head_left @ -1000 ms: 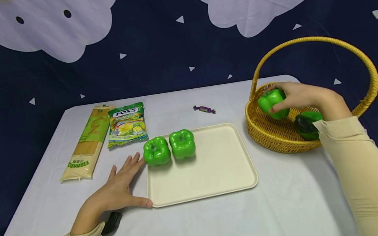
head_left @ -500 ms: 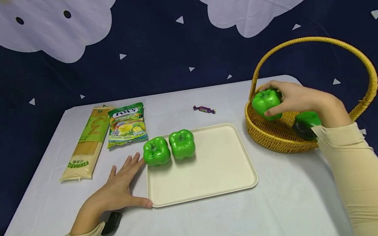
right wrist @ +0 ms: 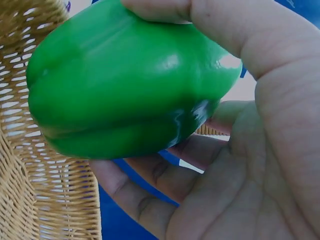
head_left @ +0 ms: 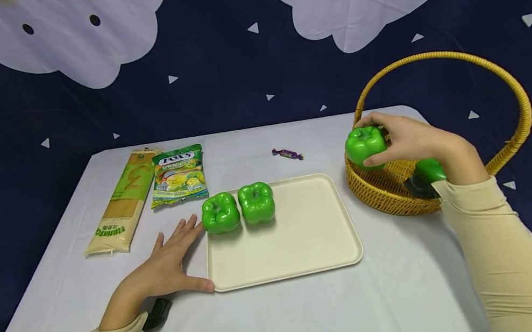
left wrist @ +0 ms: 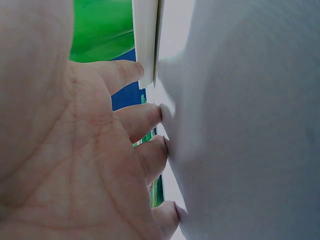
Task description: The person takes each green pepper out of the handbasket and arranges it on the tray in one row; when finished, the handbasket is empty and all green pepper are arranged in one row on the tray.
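Note:
My right hand grips a glossy green bell pepper over the left side of the wicker basket. In the right wrist view the thumb lies across one side of the pepper and the fingers curl under the other. Another green pepper sits in the basket, partly hidden by the right wrist. My left hand is spread on the table, thumb and a fingertip at the left edge of the cream tray. Two green peppers stand on the tray, one left and one right.
A pack of noodles and a green Fox's candy bag lie at the back left. One purple wrapped candy lies behind the tray. The basket's tall arched handle rises above the right arm.
The right hand has moved left with its pepper, from over the basket's middle to its left rim. The left hand, tray and the peppers on it have stayed put.

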Available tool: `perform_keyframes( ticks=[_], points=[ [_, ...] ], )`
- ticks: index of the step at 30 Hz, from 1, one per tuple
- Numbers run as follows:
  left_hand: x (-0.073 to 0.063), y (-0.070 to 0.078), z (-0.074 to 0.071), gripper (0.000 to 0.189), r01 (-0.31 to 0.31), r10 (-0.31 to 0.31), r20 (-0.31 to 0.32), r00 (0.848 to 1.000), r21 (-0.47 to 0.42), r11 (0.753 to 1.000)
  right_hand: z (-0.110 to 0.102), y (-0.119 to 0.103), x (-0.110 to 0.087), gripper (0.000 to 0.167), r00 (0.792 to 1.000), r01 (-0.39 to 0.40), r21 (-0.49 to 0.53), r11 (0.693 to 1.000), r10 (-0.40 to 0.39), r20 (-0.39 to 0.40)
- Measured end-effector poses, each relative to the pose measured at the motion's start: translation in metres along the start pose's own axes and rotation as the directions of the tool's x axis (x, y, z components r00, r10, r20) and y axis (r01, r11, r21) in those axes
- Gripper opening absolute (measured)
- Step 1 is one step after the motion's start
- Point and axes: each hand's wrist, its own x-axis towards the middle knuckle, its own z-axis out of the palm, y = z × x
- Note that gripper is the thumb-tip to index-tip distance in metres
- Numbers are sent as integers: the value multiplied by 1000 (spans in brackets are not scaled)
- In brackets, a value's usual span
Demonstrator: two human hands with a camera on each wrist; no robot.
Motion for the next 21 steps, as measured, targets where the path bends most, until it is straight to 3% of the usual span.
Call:
perform_keyframes(
  ticks=[21],
  points=[
    [0, -1, 0, 140, -4, 4, 6, 1000, -8, 1000, 8, -22, 0, 79, 998, 51, 58, 997, -50, -23]
  ],
)
